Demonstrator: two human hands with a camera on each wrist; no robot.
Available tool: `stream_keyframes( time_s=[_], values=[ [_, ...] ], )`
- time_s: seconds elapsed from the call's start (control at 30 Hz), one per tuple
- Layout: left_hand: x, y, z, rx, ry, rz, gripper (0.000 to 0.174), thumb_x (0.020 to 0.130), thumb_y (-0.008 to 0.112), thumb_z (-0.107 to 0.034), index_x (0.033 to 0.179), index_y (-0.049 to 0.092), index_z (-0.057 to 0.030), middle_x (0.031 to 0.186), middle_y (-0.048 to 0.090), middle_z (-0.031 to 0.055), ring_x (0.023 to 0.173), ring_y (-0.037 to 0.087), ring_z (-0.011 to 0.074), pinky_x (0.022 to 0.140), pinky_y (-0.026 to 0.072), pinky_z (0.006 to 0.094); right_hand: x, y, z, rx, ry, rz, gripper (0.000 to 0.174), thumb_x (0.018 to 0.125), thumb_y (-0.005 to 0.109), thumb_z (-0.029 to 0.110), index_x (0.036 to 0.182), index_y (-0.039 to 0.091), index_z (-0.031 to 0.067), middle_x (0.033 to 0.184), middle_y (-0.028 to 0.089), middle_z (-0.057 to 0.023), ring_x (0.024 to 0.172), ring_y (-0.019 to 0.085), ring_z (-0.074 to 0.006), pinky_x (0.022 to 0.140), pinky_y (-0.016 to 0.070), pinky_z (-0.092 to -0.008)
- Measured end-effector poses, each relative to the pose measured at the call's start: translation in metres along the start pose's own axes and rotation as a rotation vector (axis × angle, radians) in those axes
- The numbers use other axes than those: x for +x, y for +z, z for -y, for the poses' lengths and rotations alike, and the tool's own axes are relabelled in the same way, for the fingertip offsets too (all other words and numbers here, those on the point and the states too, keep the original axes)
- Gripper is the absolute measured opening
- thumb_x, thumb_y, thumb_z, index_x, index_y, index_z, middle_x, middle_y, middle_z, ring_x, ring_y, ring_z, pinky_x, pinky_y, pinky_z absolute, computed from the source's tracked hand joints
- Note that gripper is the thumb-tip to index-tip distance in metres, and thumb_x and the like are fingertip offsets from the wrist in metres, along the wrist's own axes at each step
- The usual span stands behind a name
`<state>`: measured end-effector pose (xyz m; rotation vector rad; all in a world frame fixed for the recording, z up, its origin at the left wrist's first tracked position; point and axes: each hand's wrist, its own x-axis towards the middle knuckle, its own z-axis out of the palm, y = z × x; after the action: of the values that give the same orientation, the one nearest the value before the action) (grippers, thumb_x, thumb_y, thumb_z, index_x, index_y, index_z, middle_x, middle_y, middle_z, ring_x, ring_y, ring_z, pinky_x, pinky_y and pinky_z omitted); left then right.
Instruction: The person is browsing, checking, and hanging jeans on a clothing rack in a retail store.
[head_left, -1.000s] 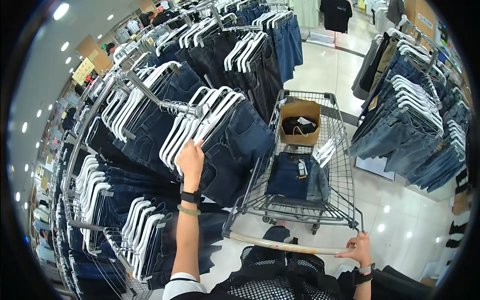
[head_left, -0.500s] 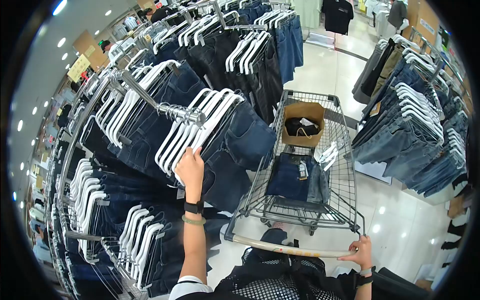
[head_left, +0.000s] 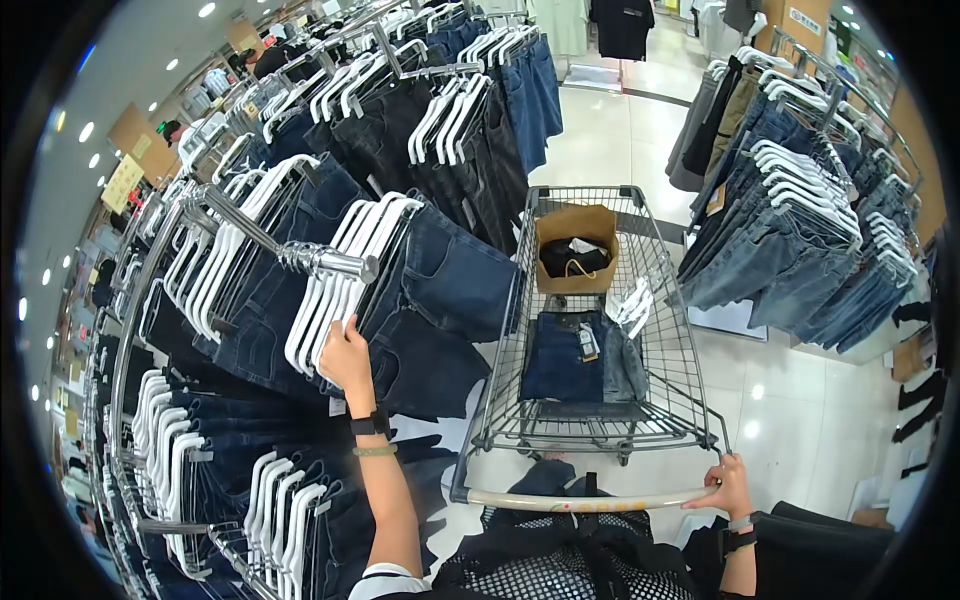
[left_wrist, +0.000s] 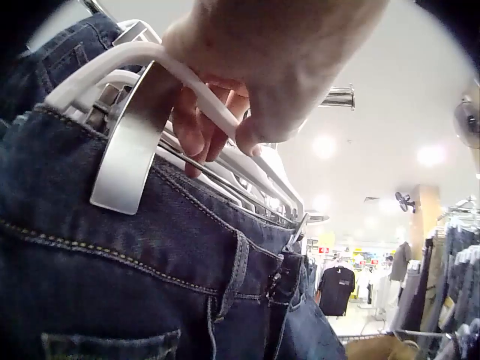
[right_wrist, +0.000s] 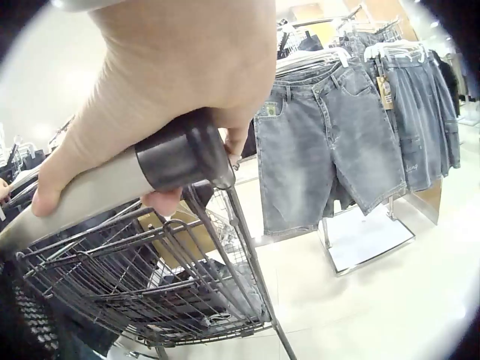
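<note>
My left hand [head_left: 346, 358] grips a white hanger [left_wrist: 94, 69] at the near end of a rack rail, fingers and thumb curled round its arm in the left wrist view. Dark blue denim shorts [head_left: 425, 365] hang from it by a metal clip [left_wrist: 127, 161]. More white hangers stand packed behind. With my right hand [head_left: 730, 488] I hold the right end of the shopping cart's pale handle [head_left: 590, 500], thumb lying along it in the right wrist view. Inside the cart [head_left: 660, 400] lie folded dark jeans [head_left: 560, 365] with a tag, and a brown paper bag [head_left: 577, 225].
Tiers of chrome rail [head_left: 145, 300] crowded with jeans fill the left side. Across the aisle on the right, another rack holds faded denim shorts [right_wrist: 330, 142] above a white board [right_wrist: 367, 236]. Pale tiled floor [head_left: 610, 135] runs ahead between the racks.
The hangers by my left hand have drawn closer together, and that hand sits lower in view. The head view has shifted slightly. My right hand stays on the cart handle.
</note>
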<state>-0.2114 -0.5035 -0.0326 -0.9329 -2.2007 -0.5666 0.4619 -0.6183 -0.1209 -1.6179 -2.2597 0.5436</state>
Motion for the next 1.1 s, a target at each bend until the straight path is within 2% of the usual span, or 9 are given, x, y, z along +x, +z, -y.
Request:
stream_keyframes(
  time_s=[0.13,0.2,0.33,0.53,0.7,0.8,0.87,0.97,1.1],
  values=[
    [-0.006,0.000,-0.003,-0.006,0.061,0.038,0.033,0.091,0.063,-0.041,0.089,0.071,-0.0088,0.069,0.067,0.0157,0.059,0.064,0.0366,0.052,0.0472,0.0451,-0.016,-0.001,0.001,0.032,0.072,0.044,0.064,0.028,0.090,0.058,0.050,0.054,0.0100,0.067,0.038,-0.0030,0.072,0.042,-0.0251,0.062,0.0357,-0.0349],
    [-0.014,0.004,0.009,-0.139,0.192,0.012,0.031,0.094,0.061,-0.030,0.101,0.069,-0.0011,0.087,0.070,0.0169,0.075,0.067,0.0342,0.064,0.0503,0.0415,-0.018,0.001,0.001,0.017,0.071,0.054,0.064,0.028,0.090,0.058,0.051,0.054,0.0098,0.067,0.039,-0.0031,0.072,0.042,-0.0253,0.062,0.0359,-0.0351],
    [-0.010,-0.032,0.002,-0.254,0.314,0.174,0.036,0.093,0.060,-0.020,0.122,0.058,0.0000,0.110,0.066,0.0182,0.098,0.062,0.0344,0.085,0.0463,0.0428,-0.015,0.004,0.001,-0.039,0.004,-0.027,0.060,0.031,0.090,0.057,0.052,0.057,0.0104,0.063,0.041,-0.0016,0.067,0.042,-0.0233,0.059,0.0370,-0.0338],
    [-0.003,-0.038,0.021,-0.368,0.290,0.291,0.030,0.092,0.058,-0.010,0.118,0.060,0.0042,0.108,0.065,0.0249,0.097,0.063,0.0404,0.084,0.0492,0.0440,-0.013,-0.001,0.003,-0.035,0.029,-0.011,0.061,0.032,0.090,0.056,0.053,0.057,0.0101,0.064,0.042,-0.0019,0.068,0.042,-0.0237,0.058,0.0376,-0.0342],
    [0.006,-0.051,0.025,-0.409,0.255,0.445,0.036,0.094,0.059,-0.014,0.124,0.058,0.0048,0.117,0.064,0.0245,0.108,0.061,0.0396,0.092,0.0463,0.0409,-0.017,0.006,0.011,0.029,0.086,-0.007,0.064,0.031,0.090,0.058,0.055,0.056,0.0087,0.065,0.041,-0.0041,0.069,0.043,-0.0248,0.061,0.0383,-0.0359],
    [0.004,-0.034,0.024,-0.475,0.333,0.410,0.033,0.093,0.058,-0.013,0.120,0.059,0.0061,0.111,0.064,0.0262,0.100,0.062,0.0425,0.087,0.0482,0.0434,-0.019,0.001,0.002,-0.027,0.064,0.004,0.065,0.032,0.089,0.060,0.057,0.057,0.0085,0.066,0.041,-0.0041,0.070,0.043,-0.0252,0.062,0.0388,-0.0359],
    [0.006,-0.032,0.036,-0.480,0.339,0.398,0.034,0.094,0.057,-0.013,0.121,0.057,0.0069,0.115,0.063,0.0273,0.104,0.060,0.0429,0.089,0.0472,0.0438,-0.001,0.002,0.006,-0.078,-0.040,-0.028,0.066,0.034,0.089,0.061,0.058,0.058,0.0087,0.067,0.041,-0.0040,0.072,0.043,-0.0255,0.063,0.0393,-0.0360],
    [0.004,-0.026,0.022,-0.423,0.421,0.388,0.038,0.095,0.056,-0.013,0.128,0.053,0.0045,0.121,0.059,0.0262,0.112,0.056,0.0418,0.094,0.0442,0.0441,-0.003,-0.002,0.008,-0.055,0.027,-0.029,0.064,0.036,0.089,0.061,0.058,0.058,0.0091,0.067,0.042,-0.0042,0.072,0.044,-0.0256,0.065,0.0404,-0.0361],
    [-0.025,-0.073,-0.004,-0.454,0.445,0.378,0.037,0.092,0.057,-0.009,0.127,0.053,0.0023,0.136,0.048,0.0218,0.130,0.041,0.0396,0.107,0.0333,0.0480,0.007,-0.004,0.014,-0.052,-0.010,-0.008,0.062,0.039,0.089,0.060,0.059,0.059,0.0091,0.068,0.045,-0.0049,0.074,0.046,-0.0262,0.066,0.0415,-0.0351]
  ],
)
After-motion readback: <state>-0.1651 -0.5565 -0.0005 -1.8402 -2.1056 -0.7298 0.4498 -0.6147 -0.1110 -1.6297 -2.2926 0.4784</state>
